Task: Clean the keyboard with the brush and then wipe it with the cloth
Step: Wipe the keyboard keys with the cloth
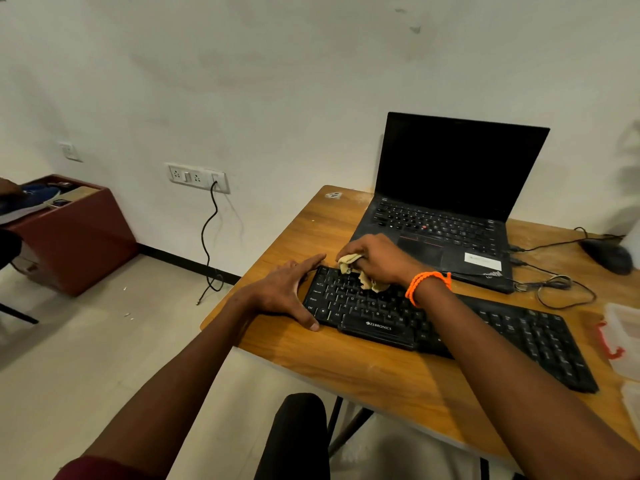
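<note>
Two hands on the job. My right hand (377, 256) clutches the crumpled cloth (360, 273), bunched in curled fingers and pressed onto the upper-left keys of the black keyboard (450, 327). My left hand (287, 292) lies flat, fingers straight, bracing the keyboard's left end. Keyboard sits on the wooden desk (363, 372), just before the open laptop (446, 202). Orange band (427, 284) on my right wrist.

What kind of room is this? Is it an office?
Probably a small office or study room: an open laptop and a black keyboard sit on a wooden desk, with wall sockets nearby.
</note>
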